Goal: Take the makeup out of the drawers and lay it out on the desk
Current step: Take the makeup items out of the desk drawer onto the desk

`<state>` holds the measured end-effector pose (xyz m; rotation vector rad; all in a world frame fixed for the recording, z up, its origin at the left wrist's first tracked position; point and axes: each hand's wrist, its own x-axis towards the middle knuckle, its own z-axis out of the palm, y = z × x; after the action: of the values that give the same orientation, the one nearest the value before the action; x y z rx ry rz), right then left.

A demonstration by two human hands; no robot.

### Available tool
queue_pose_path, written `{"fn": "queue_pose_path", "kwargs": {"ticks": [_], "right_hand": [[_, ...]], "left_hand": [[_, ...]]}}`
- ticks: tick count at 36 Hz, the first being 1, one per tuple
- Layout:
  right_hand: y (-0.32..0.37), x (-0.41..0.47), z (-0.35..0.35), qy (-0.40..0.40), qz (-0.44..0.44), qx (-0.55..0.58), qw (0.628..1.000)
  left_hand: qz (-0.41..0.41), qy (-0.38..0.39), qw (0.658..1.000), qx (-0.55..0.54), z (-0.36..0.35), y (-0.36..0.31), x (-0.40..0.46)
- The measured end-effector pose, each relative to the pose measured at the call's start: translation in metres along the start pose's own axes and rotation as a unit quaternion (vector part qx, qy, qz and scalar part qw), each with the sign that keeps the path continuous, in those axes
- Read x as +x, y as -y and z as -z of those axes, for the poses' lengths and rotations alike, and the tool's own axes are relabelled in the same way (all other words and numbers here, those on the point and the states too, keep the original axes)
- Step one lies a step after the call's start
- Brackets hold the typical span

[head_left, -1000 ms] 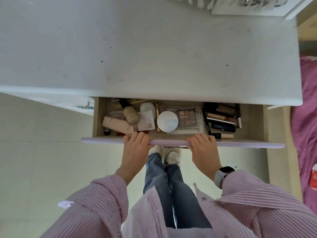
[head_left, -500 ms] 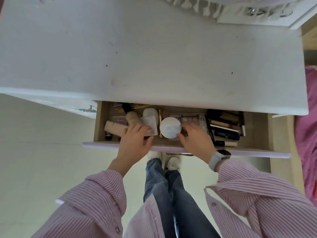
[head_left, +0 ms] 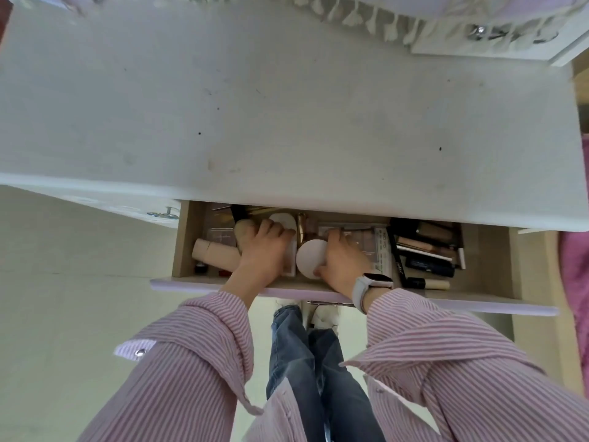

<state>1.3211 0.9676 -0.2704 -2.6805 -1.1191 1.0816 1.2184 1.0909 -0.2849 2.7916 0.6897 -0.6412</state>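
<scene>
Under the white desk (head_left: pixel 287 122) a wooden drawer (head_left: pixel 183 244) stands pulled out, full of makeup. Both hands are inside it. My left hand (head_left: pixel 263 253) lies over a white square compact (head_left: pixel 290 256), fingers curled at its far edge, beside a beige brush head (head_left: pixel 243 232) and a beige tube (head_left: pixel 213 253). My right hand (head_left: pixel 342 261) has its fingers curled over the far edge of an eyeshadow palette (head_left: pixel 369 247), with the thumb beside a round white compact (head_left: pixel 309 258). Dark pencils and tubes (head_left: pixel 427 250) fill the drawer's right end.
A white mirror stand or box (head_left: pixel 494 43) sits at the desk's back right corner. A closed drawer with a metal knob (head_left: pixel 165 214) is to the left. Pink fabric (head_left: pixel 573 282) lies at the right. My legs (head_left: pixel 306 362) stand below the drawer front.
Both hands left the drawer's front edge and reached in. The left hand moved onto the square compact and the right onto the palette, fingers now curled.
</scene>
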Motion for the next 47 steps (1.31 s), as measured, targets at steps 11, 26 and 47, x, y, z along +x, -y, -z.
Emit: {"fn": "queue_pose_path", "kwargs": {"ticks": [11, 26, 47], "right_hand": [[-0.007, -0.012, 0.030, 0.042, 0.055, 0.100, 0.993], [0.097, 0.022, 0.131, -0.052, 0.094, 0.308, 0.945], [0.263, 0.225, 0.196, -0.238, -0.086, 0.377, 0.891]], "left_hand": [[-0.004, 0.056, 0.980, -0.189, 0.024, 0.010, -0.023], [0.197, -0.255, 0.768, -0.554, 0.117, 0.122, -0.034], [0.162, -0.306, 0.824, -0.449, 0.209, 0.272, 0.156]]}}
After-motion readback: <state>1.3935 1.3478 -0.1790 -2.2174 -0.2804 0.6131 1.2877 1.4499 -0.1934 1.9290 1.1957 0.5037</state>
